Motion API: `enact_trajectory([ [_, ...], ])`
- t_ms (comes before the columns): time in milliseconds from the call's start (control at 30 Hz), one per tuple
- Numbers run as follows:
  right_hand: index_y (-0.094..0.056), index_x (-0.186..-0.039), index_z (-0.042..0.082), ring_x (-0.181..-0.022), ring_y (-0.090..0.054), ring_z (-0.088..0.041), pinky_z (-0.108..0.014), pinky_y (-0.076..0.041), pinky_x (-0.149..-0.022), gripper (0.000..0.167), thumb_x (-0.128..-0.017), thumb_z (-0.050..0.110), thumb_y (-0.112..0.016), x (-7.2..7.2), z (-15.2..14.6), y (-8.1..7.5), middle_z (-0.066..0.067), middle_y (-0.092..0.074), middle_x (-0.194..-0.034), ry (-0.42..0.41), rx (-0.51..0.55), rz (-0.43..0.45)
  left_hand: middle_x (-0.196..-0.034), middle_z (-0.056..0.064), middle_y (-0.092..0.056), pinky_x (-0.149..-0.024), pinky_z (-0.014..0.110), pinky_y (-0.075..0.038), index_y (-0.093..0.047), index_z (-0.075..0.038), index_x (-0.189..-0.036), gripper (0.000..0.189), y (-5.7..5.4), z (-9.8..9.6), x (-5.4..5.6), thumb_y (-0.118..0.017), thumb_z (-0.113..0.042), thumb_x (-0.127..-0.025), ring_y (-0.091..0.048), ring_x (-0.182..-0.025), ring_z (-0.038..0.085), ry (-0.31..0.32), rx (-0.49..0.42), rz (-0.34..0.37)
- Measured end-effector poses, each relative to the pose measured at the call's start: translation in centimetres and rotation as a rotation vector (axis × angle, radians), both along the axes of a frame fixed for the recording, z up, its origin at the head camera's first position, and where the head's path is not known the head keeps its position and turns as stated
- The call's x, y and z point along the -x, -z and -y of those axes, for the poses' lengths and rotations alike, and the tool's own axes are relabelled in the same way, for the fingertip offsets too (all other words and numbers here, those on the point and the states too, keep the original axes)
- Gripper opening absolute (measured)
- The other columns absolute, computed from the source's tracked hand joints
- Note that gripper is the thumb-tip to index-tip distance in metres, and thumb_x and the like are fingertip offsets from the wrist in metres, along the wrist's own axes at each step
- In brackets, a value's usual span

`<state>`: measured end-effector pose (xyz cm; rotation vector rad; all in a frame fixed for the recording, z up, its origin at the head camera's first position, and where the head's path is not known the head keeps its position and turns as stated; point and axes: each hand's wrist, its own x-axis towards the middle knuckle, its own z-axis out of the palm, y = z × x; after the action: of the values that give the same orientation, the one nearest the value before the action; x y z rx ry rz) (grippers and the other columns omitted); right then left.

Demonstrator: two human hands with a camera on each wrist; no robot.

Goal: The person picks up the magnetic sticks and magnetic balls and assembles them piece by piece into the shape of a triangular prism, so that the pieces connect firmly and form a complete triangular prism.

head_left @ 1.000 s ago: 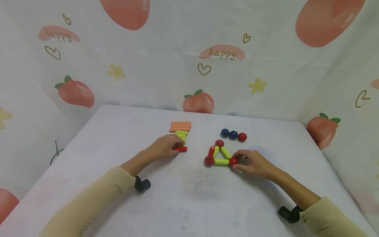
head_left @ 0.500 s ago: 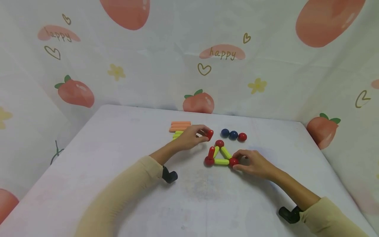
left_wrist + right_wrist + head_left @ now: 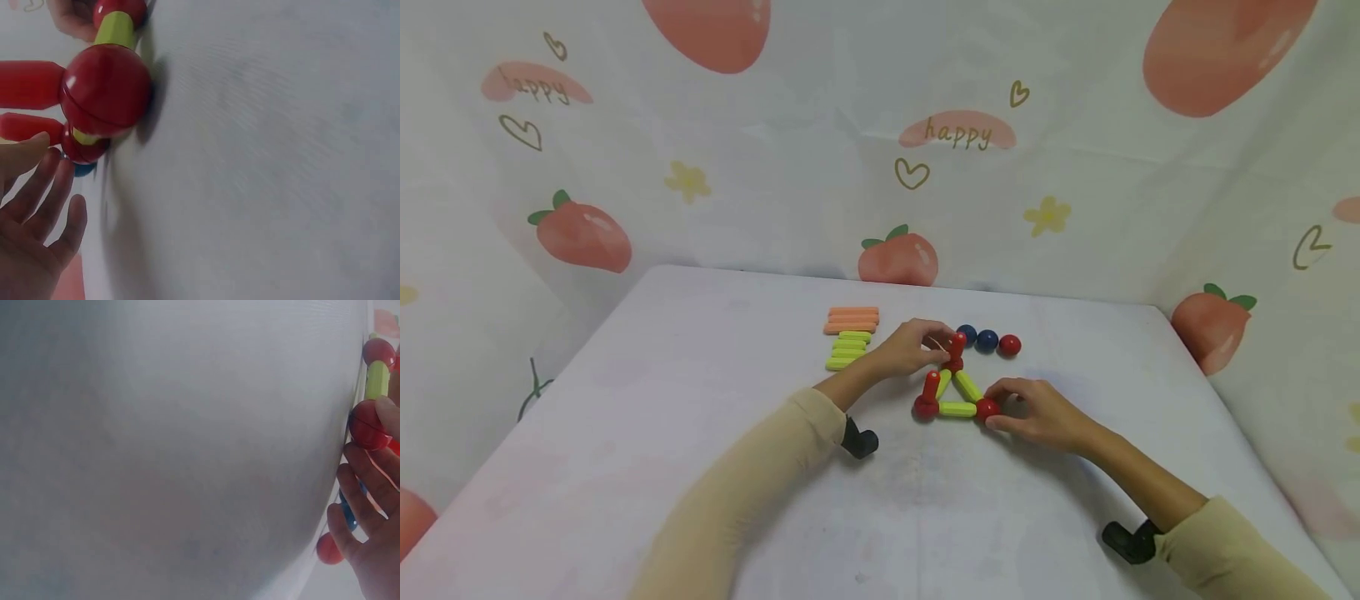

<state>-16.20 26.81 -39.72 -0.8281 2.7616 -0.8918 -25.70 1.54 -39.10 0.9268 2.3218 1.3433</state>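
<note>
A flat triangle of yellow-green sticks (image 3: pixel 957 409) and red balls lies mid-table. My left hand (image 3: pixel 942 343) pinches a red stick (image 3: pixel 957 343) and holds it upright on the triangle's far red ball (image 3: pixel 953 364). Another red stick (image 3: pixel 931 386) stands tilted on the near left ball (image 3: pixel 925 408). My right hand (image 3: pixel 1000 407) pinches the near right red ball (image 3: pixel 987 408) between thumb and fingers. The left wrist view shows a red ball (image 3: pixel 105 90) close up with two red sticks (image 3: pixel 28 84) beside it. The right wrist view shows the pinched ball (image 3: pixel 369 425) against my fingers (image 3: pixel 362 481).
Two blue balls (image 3: pixel 987 340) and a red ball (image 3: pixel 1010 344) sit in a row just behind the triangle. Left of my left hand lie stacked orange sticks (image 3: pixel 852 319) and yellow-green sticks (image 3: pixel 847 348). A fruit-print cloth hangs behind the white table (image 3: pixel 700 433).
My left hand picked a red stick from beside the yellow-green pile and carried it right to the triangle's far ball. My right hand stayed on the near right ball.
</note>
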Motion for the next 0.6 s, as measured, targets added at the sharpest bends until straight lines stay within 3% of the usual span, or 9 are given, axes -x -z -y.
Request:
enact_trajectory([
  [200, -0.068, -0.115, 0.008, -0.095, -0.063, -0.014, -0.039, -0.055, -0.086, 0.037, -0.086, 0.028, -0.079, 0.0, 0.1, -0.2, 0.006, -0.070, -0.103, 0.009, -0.006, 0.005, -0.115, 0.009, -0.069, -0.091, 0.025, -0.052, -0.064, -0.003, -0.127, 0.032, 0.6, 2.2, -0.7, -0.063, -0.002, -0.095, -0.065, -0.106, 0.019, 0.050, 0.023, 0.034],
  [433, -0.068, -0.115, 0.009, -0.096, -0.064, -0.015, -0.040, -0.055, -0.086, 0.037, -0.087, 0.031, -0.078, 0.2, -0.1, -0.5, 0.005, -0.071, -0.104, 0.004, -0.019, 0.008, -0.117, 0.008, -0.070, -0.090, 0.025, -0.053, -0.062, -0.003, -0.131, 0.042, 0.5, 5.0, -2.2, -0.069, -0.002, -0.090, -0.067, -0.104, 0.015, 0.200, 0.078, 0.090],
  [600, -0.068, -0.114, 0.003, -0.101, -0.065, -0.023, -0.049, -0.054, -0.088, 0.034, -0.089, 0.024, -0.076, 1.3, -0.3, -0.9, -0.005, -0.072, -0.106, 0.074, 0.050, -0.067, -0.114, 0.002, -0.070, -0.091, 0.025, -0.051, -0.063, -0.007, -0.130, 0.048, 0.5, 5.7, -3.2, -0.077, -0.012, -0.085, -0.064, -0.102, 0.011, 0.244, 0.119, 0.083],
])
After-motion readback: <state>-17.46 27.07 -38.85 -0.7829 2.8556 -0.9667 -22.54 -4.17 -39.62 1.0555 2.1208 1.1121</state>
